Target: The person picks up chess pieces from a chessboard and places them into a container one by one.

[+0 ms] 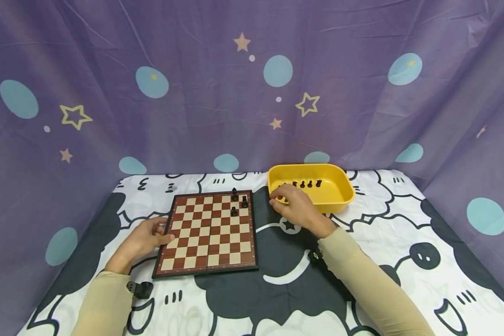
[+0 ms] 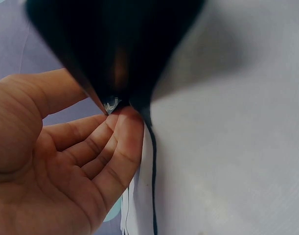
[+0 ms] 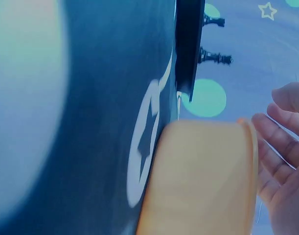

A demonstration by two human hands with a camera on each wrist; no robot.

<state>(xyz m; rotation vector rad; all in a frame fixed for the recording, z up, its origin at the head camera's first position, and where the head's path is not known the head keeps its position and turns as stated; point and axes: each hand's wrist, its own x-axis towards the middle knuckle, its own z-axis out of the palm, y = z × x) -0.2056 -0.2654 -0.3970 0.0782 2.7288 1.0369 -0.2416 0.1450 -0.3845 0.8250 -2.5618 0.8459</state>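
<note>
Purple curtain (image 1: 218,107); right hand (image 1: 299,208) partly hiding tub (image 1: 335,188).

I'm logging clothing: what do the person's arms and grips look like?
The left sleeve and right sleeve are long and plain beige; the left grip and right grip are ungloved. A small black wrist device shows on the left.

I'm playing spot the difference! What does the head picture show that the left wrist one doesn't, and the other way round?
Only the head view: the right hand, the yellow tub, the dark chess pieces and the chessboard's squares.

Only the left wrist view: the left hand's palm.

Both: that hand, the chessboard, the purple curtain and the cloth.
</note>
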